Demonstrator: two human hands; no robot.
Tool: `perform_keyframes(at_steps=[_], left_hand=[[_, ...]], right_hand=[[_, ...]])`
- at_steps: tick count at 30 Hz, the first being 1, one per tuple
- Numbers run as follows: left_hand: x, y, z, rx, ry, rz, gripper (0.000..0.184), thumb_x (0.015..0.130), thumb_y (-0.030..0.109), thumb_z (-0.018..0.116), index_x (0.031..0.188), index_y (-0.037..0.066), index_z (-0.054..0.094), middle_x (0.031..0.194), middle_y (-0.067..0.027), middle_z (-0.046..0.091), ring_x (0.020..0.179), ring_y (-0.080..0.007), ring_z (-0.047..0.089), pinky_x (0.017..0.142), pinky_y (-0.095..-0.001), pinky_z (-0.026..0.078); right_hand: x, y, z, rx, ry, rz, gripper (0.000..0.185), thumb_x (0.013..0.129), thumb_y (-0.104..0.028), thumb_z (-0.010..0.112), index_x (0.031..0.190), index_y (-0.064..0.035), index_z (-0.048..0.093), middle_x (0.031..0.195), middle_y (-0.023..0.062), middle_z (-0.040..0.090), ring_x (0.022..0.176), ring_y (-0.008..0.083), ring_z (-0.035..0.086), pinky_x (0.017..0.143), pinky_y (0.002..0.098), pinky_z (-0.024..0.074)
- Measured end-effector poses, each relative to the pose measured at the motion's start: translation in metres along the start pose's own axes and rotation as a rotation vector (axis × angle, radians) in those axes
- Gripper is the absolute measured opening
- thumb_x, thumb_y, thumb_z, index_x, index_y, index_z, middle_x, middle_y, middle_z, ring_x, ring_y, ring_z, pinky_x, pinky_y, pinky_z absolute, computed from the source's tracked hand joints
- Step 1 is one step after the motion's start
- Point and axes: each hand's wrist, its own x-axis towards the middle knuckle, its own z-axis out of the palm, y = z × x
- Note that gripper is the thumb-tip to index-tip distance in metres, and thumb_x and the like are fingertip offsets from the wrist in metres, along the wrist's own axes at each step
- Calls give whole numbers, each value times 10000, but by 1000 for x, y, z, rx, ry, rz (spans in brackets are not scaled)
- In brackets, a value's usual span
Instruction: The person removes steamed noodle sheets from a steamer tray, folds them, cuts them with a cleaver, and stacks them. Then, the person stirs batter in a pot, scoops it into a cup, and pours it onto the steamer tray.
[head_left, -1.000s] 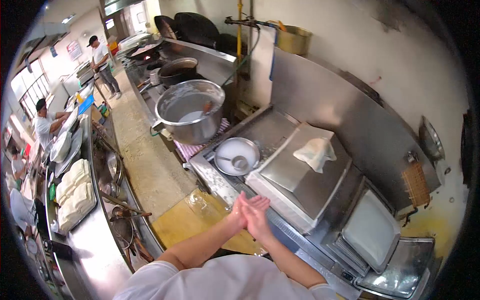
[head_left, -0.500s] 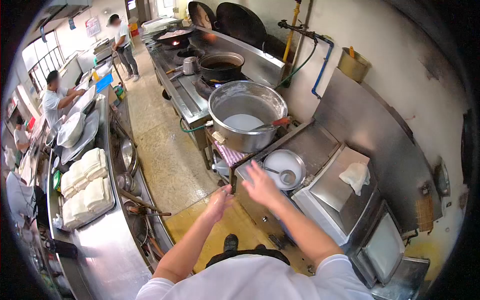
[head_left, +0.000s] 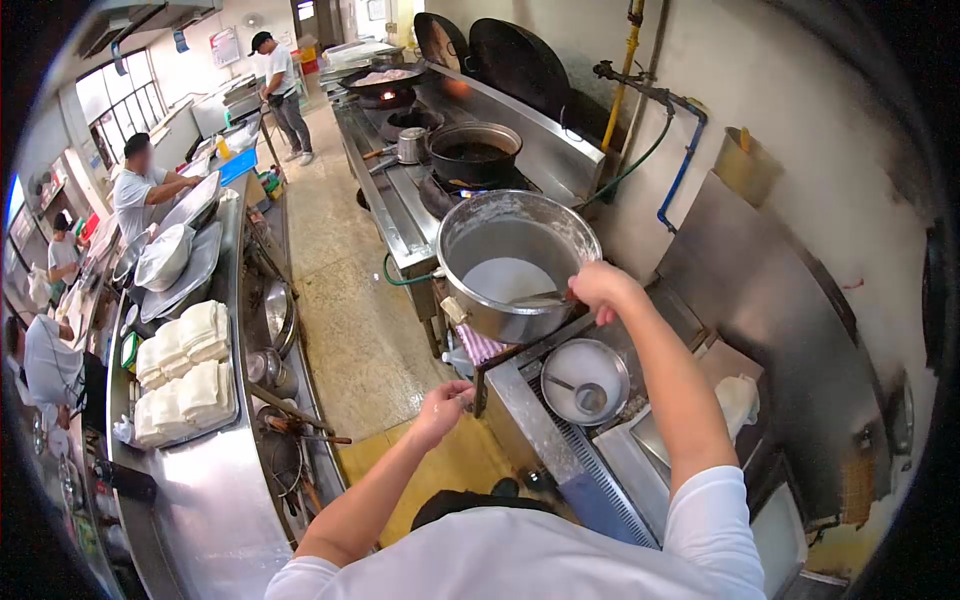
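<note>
A large metal pot (head_left: 520,320) with whitish liquid in it stands in front of me. Across its right rim rests what looks like a metal spatula (head_left: 542,299), and my right hand (head_left: 606,290) is closed around its handle. Low and left of the pot, over the floor, my left hand (head_left: 444,412) has its fingers curled in, with nothing visible in them. Below my right forearm sits a smaller metal bowl (head_left: 613,372) of whitish liquid, with a ladle (head_left: 589,398) in it. A pink checked cloth (head_left: 482,345) hangs beneath the large pot.
Beyond the pot, a stove (head_left: 395,220) carries a dark pan (head_left: 474,150) and woks. On the left, a steel counter (head_left: 215,490) bears a tray of stacked white slabs (head_left: 185,375). A co-worker (head_left: 145,190) stands behind it, another (head_left: 285,95) farther off. A white cloth (head_left: 737,400) lies at right.
My right hand has moved up and right from above the small bowl and taken hold of the spatula's handle. My left hand's fingers have curled in. The view has shifted slightly.
</note>
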Motion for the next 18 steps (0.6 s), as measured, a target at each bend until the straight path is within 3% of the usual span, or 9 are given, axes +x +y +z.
perform_keyframes(at_steps=[2,4,6,8,11,14,15,18], left_hand=[[23,0,3,65,11,64,289,1001,230,668,1210,33,688,1183,-82,672,1080,-178,612,900,-324,505],[36,18,11,252,121,385,277,987,217,675,1215,61,691,1255,-114,654,1123,-230,624,944,-365,509],[53,51,16,462,238,683,278,972,228,683,1203,76,702,1312,-143,630,1152,-282,628,988,-411,500],[69,84,16,693,365,940,288,956,263,694,1177,80,721,1352,-167,599,1169,-335,624,1033,-460,479],[101,114,9,915,328,1113,270,949,303,684,1138,118,740,1265,-136,653,1198,-345,600,1147,-549,366],[133,114,-7,1056,52,985,263,956,354,671,1080,138,757,1127,-80,712,1159,-291,619,1176,-558,316],[139,112,-10,1048,68,1067,237,938,363,687,1025,157,764,953,-29,714,1046,-265,634,1141,-527,355],[146,105,-15,957,60,1167,233,906,375,707,975,161,765,878,-28,669,933,-265,616,1060,-497,405]], right_hand=[[29,3,10,-120,-175,-48,278,896,-152,605,1052,34,743,1070,300,718,909,425,739,805,465,605],[34,8,43,-424,201,-484,244,852,-83,578,962,28,766,1019,287,728,922,408,744,821,472,605],[14,6,59,-407,307,-518,232,855,-99,580,916,3,780,927,255,743,900,399,747,822,475,604],[6,3,73,-524,350,-532,212,869,-116,604,928,-34,791,974,229,749,920,347,754,790,429,619],[8,3,89,-661,393,-357,199,886,-146,622,936,-58,793,1104,204,724,987,289,742,761,379,625],[26,22,87,-760,337,-285,205,905,-173,624,951,-63,790,1253,192,666,1085,265,713,763,357,626],[27,30,84,-758,386,-329,205,899,-155,624,950,-43,788,1152,211,716,1036,287,735,773,385,626],[12,20,37,-687,31,-370,209,880,-124,622,951,-2,777,1031,239,743,984,328,748,798,431,618]])
